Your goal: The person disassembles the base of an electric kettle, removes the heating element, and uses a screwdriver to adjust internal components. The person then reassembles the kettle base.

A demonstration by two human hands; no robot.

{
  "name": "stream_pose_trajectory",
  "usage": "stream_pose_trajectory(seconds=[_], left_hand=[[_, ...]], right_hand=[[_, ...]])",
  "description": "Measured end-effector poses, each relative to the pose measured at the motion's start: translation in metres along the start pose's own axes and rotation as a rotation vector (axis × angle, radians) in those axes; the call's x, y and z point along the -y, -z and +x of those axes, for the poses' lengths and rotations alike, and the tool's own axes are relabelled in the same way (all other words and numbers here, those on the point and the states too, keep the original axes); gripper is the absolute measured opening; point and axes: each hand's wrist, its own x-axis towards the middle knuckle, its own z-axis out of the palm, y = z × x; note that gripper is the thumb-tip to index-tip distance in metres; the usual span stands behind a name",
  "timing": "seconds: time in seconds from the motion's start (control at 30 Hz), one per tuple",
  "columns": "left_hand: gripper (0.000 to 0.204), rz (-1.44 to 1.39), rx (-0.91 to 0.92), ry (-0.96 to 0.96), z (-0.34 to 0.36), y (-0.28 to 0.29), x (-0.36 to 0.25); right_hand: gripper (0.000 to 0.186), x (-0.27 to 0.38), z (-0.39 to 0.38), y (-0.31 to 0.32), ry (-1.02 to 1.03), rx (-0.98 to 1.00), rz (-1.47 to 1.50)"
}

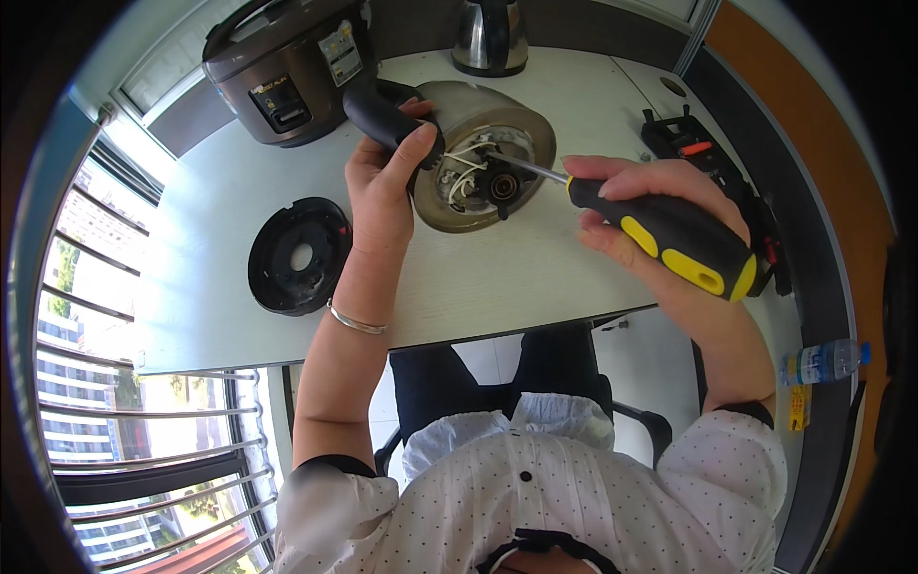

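A metal electric kettle (437, 207) lies tipped on the table with its underside facing me. Its bottom is open, baring white wires (463, 170) and a round black connector (503, 187). My left hand (394, 167) is closed around the kettle's black handle (368, 107). In my right hand (660, 196) is a black and yellow screwdriver (688, 239), held by its grip. The shaft points left into the open bottom, its tip near the wires and the connector. Whether the tip touches a screw cannot be made out. A round black base cover (299, 256) rests left of my left forearm.
A brown rice cooker (292, 77) stands at the back left, and another kettle (490, 38) at the back. On the right lies a black tool case (708, 158) with red-handled tools. A water bottle (822, 364) is at the far right. Barred windows (143, 411) line the left.
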Motion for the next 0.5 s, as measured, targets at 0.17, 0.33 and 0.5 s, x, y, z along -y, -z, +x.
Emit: stream_pose_trajectory(seconds=[0.17,0.33,0.5], left_hand=[[0.035,0.029,0.003,-0.021,-0.001,0.001,0.0],[0.035,0.012,0.003,0.0,-0.001,-0.002,-0.002],[0.036,0.095,0.003,-0.033,-0.004,-0.003,-0.004]], right_hand=[[0.027,0.008,0.0,-0.004,0.081,0.076,-0.152],[0.039,0.002,-0.007,-0.002,0.256,0.241,-0.239],[0.034,0.01,-0.011,-0.009,0.232,0.282,-0.261]])
